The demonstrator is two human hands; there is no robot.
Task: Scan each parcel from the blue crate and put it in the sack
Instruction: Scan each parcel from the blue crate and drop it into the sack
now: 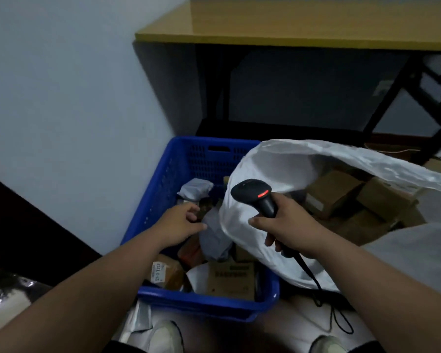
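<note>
The perforated plastic crate (163,179) is bright blue, its walls a grid of small holes. Inside lie brown cardboard boxes (231,277) and grey plastic mailer bags (214,238). The crinkled woven sack (242,225) is white. The handheld scanner (255,196) is black with a glowing red stripe. The wooden desk (290,24) top is yellow-tan.

Dim, bluish cast; soft motion blur; wide-angle bending at edges.

yellow tabletop (290,24), black frame (405,93); shoes (163,337)
</note>
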